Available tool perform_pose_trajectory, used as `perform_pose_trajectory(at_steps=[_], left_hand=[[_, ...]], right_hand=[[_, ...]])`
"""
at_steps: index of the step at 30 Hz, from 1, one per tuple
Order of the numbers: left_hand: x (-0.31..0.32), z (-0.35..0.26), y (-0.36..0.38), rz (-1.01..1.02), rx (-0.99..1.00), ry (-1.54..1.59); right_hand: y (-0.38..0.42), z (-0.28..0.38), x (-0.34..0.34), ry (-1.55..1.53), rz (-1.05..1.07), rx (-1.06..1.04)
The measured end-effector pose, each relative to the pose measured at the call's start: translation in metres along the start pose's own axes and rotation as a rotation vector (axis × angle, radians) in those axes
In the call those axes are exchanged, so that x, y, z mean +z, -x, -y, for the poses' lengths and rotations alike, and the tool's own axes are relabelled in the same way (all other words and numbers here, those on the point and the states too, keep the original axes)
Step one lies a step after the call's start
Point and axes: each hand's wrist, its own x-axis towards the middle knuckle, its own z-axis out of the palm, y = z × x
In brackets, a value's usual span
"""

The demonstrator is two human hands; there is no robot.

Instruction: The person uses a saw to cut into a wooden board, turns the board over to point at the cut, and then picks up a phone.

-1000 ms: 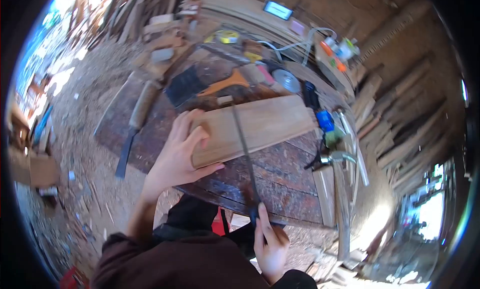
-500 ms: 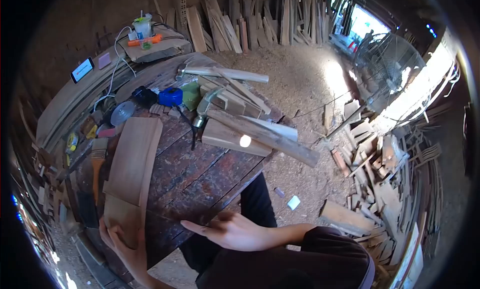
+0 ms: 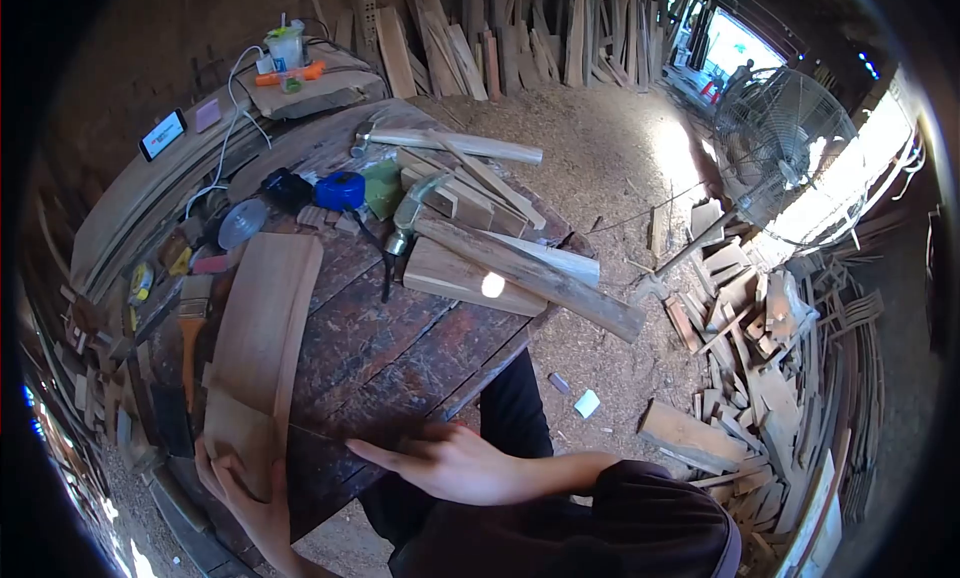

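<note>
A long, slightly curved wooden board lies along the left side of the dark worktable. My left hand grips its near end, fingers bent over the wood and thumb along the right edge. To the right, my right hand is held above the table's near edge, index finger stretched toward the board and the other fingers curled. A thin dark line crosses the board and runs to that fingertip; its kind is too fine to make out. Whatever the curled fingers hold is hidden.
A brush lies left of the board. Farther back are a blue tape measure, a claw hammer, another hammer and wood pieces. A fan stands at right above heaped offcuts.
My right hand has shifted a little left, its fingertip now closer to the board. My left hand keeps its grip on the board's near end.
</note>
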Motion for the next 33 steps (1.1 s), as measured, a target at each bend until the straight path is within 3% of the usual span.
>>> perform_pose_trajectory(at_steps=[2,4,12,21,30,32,33], left_hand=[[0.0,-0.001,-0.001,-0.002,0.0,-0.038],[0.0,0.0,-0.001,0.006,0.012,-0.04],[0.001,0.006,-0.002,-0.047,-0.041,0.046],[0.0,0.002,0.0,0.003,-0.019,-0.059],[-0.001,0.0,-0.001,0.001,-0.058,-0.038],[-0.001,-0.002,-0.002,0.011,-0.049,-0.037],[-0.001,-0.001,-0.002,0.017,-0.051,-0.033]], right_hand=[[0.013,0.001,-0.001,0.016,0.078,0.029],[0.018,0.002,0.004,0.016,-0.055,0.014],[-0.053,0.018,0.037,0.122,-0.006,0.012],[0.019,0.008,-0.005,0.097,-0.005,0.051],[-0.056,0.008,0.044,0.092,0.011,-0.023],[-0.048,0.001,0.05,0.051,-0.186,-0.037],[-0.035,0.001,0.043,0.057,-0.075,-0.016]])
